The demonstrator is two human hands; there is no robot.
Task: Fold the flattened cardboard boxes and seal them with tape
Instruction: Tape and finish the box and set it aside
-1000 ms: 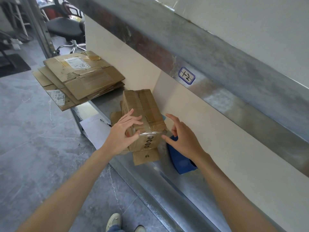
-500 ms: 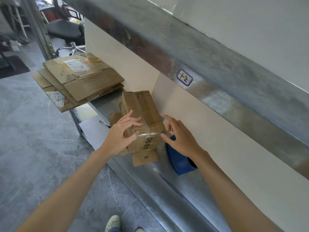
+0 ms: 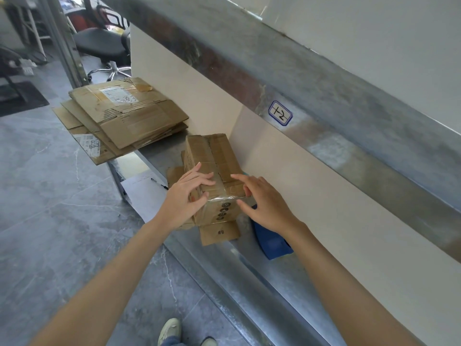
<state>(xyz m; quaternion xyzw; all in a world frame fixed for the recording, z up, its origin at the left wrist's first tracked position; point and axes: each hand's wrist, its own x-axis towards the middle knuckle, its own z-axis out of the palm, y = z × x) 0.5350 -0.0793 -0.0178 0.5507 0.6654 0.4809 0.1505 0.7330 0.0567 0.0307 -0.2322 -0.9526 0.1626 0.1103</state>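
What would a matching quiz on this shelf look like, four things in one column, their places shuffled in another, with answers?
1 folded box
2 flattened cardboard stack
3 blue object
4 white paper sheet

A immediately right of the box
B at the shelf's far end
C touched by the left hand and right hand
D immediately left of the box

Pairs: 1-C, 2-B, 3-A, 4-D.
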